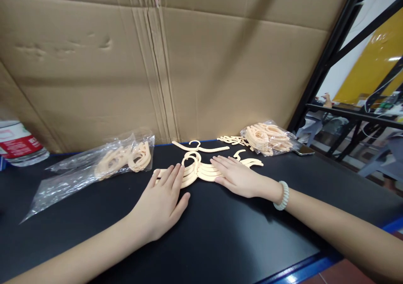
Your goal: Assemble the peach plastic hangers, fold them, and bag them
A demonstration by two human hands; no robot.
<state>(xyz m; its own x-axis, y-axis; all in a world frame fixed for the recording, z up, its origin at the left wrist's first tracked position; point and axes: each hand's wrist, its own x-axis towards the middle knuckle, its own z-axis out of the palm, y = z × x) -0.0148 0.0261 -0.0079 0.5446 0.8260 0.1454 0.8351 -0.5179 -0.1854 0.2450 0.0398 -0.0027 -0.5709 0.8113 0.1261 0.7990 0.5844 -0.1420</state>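
Several cream-coloured clothes hangers (204,172) lie overlapped on the dark table, their hooks pointing away from me. My left hand (163,204) rests with fingers stretched out over the left arms of these hangers. Flat on their right arms lies my right hand (234,174), fingers extended, a pale beaded band on its wrist. Just beyond the stack is a single hanger (201,148), apart from it. Loose hanger pieces (253,162) show past my right hand, partly covered by it.
To the left, a clear plastic bag (126,156) holds hanger parts, near a large red-labelled bottle (20,143). At the back right are another filled bag (267,137), a loose pile of pieces (234,140) and a phone (304,150). Cardboard (220,65) stands behind the table.
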